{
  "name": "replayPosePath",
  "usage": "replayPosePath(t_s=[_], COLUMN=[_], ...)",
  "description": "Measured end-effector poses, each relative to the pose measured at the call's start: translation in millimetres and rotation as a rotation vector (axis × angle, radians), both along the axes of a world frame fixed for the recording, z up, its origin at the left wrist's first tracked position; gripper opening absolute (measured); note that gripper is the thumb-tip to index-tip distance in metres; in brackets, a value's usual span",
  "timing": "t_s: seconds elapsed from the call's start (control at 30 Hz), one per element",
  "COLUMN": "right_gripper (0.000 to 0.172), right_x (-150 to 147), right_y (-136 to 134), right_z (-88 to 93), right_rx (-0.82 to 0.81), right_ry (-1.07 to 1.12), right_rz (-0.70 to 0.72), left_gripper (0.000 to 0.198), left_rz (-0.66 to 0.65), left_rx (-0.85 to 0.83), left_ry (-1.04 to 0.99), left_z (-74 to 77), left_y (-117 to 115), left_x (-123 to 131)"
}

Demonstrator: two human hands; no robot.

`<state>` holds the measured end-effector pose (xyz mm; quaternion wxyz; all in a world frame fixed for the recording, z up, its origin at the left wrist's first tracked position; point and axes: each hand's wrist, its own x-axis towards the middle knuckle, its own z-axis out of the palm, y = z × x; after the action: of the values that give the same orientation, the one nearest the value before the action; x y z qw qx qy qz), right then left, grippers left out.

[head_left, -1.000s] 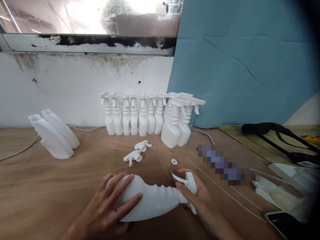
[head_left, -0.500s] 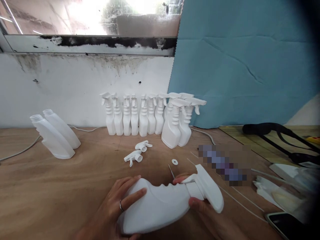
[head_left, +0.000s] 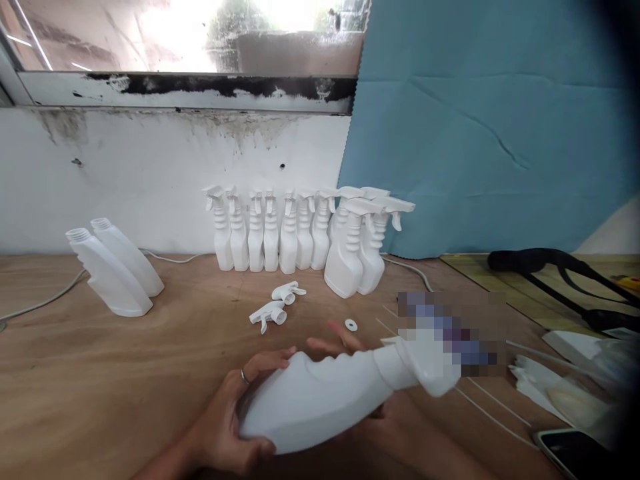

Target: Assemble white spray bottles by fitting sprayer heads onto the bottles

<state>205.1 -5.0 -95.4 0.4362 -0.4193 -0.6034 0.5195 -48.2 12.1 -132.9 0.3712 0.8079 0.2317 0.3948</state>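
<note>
A white spray bottle [head_left: 310, 400] with its trigger head [head_left: 435, 363] fitted lies on its side above the table, the head to the right. My left hand [head_left: 235, 413], with a ring on one finger, is closed around the bottle's base end. My right hand [head_left: 345, 340] is behind and under the neck, its visible fingers stretched out and apart; the bottle hides much of it. Beyond the hands lie two loose trigger heads [head_left: 269, 315] and a small white washer [head_left: 351, 325].
Several capped spray bottles [head_left: 289, 247] stand along the wall. Two bottles without heads [head_left: 117, 283] are at the left. A blurred-out item [head_left: 450, 333], thin tubes [head_left: 495, 400], a phone [head_left: 575, 453], plastic bags [head_left: 545, 387] and a black strap-like object [head_left: 540, 259] are at the right.
My right fingers have come off the collar and stretched out behind the neck. The bottle has turned, its head raised and the trigger mostly out of sight. My left hand still holds the base.
</note>
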Motion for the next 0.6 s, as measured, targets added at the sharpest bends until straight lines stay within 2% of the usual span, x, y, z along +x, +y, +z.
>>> replayPosePath(t_s=[0.07, 0.13, 0.2, 0.3, 0.37, 0.4, 0.5, 0.6], right_gripper=[0.057, 0.036, 0.031, 0.039, 0.04, 0.038, 0.033, 0.034], right_x=[-9.1, -10.5, -4.1, 10.9, 17.2, 18.1, 13.5, 3.6], right_y=[2.7, 11.2, 27.1, 61.8, 87.2, 99.1, 127.5, 145.1], right_z=[4.4, 10.6, 18.6, 30.8, 35.7, 36.5, 33.4, 28.1], right_rx=[0.026, 0.14, 0.338, 0.653, 0.672, 0.66, 0.614, 0.56], right_ry=[0.01, -0.054, -0.25, -0.574, -0.802, -0.86, -0.966, -1.049], right_rz=[0.036, -0.055, -0.226, -0.505, -0.647, -0.673, -0.695, -0.705], left_gripper=[0.071, 0.064, 0.053, 0.037, 0.04, 0.045, 0.053, 0.045], left_rz=[-0.022, 0.049, 0.231, 0.481, 0.524, 0.526, 0.5, 0.474], left_rx=[0.021, 0.124, 0.235, 0.29, 0.29, 0.296, 0.317, 0.342], left_ry=[0.0, 0.035, 0.079, 0.142, 0.201, 0.239, 0.345, 0.405], left_z=[2.0, 2.3, 0.7, -4.7, -10.0, -13.2, -24.4, -32.8], left_y=[8.5, 19.4, 32.6, 55.2, 69.7, 75.8, 87.6, 88.8], left_x=[4.1, 6.0, 6.0, 5.0, 5.4, 5.9, 7.4, 7.5])
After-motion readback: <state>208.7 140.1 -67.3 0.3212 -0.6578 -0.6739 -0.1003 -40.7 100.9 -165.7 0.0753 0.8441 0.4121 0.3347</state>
